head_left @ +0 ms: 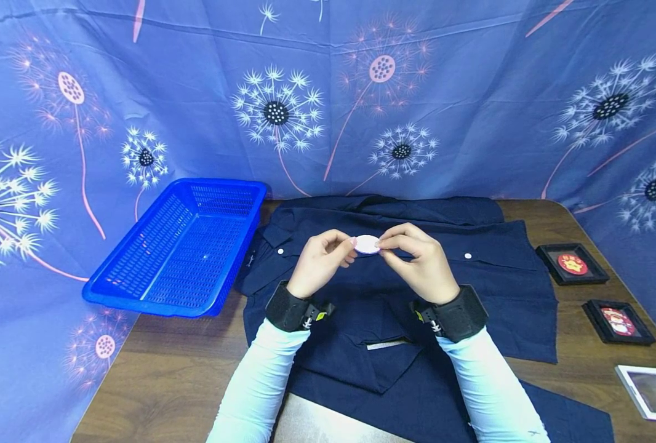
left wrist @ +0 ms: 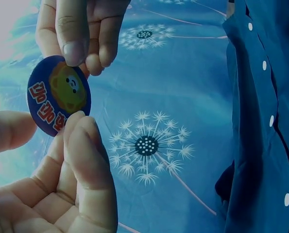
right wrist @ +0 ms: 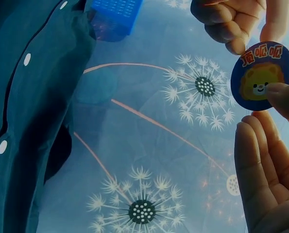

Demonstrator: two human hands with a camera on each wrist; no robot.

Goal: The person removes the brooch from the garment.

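Both hands are raised at the centre of the head view, meeting over a dark navy shirt (head_left: 405,271) spread flat on the wooden table (head_left: 156,381). Between them is a round badge (head_left: 367,244), held up off the cloth with its pale back toward the head camera.

The left hand (head_left: 322,258) pinches the badge's left edge between thumb and fingertips. In the left wrist view the badge (left wrist: 58,95) sits in the upper left of the frame, just past those fingertips; its face is dark blue with an orange cartoon animal and red lettering.

The right hand (head_left: 419,261) pinches the opposite edge, thumb over the printed face. In the right wrist view the badge (right wrist: 262,76) appears at the upper right, with the right hand's remaining fingers (right wrist: 265,174) extended below it.

A blue plastic basket (head_left: 134,271) stands at the left of the head view, its corner touching the shirt's sleeve. Two black-framed pictures (head_left: 572,264) (head_left: 618,321) lie at the right edge of the table, and a white frame (head_left: 650,394) lies at the lower right. A blue dandelion-print cloth (head_left: 328,92) hangs across the top of the frame.
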